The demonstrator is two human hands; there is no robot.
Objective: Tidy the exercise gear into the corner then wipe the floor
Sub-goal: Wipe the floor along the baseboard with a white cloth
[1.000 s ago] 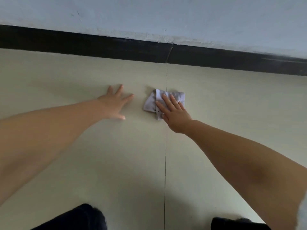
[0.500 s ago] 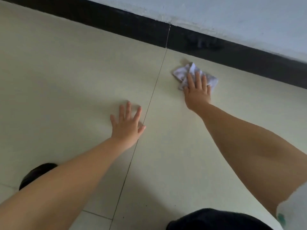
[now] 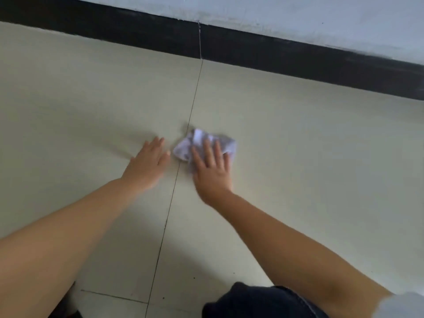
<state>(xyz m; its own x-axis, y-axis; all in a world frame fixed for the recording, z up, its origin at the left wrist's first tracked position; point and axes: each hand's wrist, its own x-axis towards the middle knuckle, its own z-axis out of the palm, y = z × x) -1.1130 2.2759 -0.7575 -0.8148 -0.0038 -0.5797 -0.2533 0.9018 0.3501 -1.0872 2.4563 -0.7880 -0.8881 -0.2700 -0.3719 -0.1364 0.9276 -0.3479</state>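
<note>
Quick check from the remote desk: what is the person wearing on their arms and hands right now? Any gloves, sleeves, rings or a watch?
Both forearms are bare. The left hand and right hand wear no gloves, and no watch shows at either wrist. A light grey-white short sleeve edges the right upper arm at the frame's lower right corner. The left arm's sleeve is out of view. Motion blur makes any ring impossible to confirm.

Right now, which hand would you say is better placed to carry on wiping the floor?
The right hand: its straight fingers already press the crumpled cloth on the floor tile. The left hand merely braces flat beside it.
</note>
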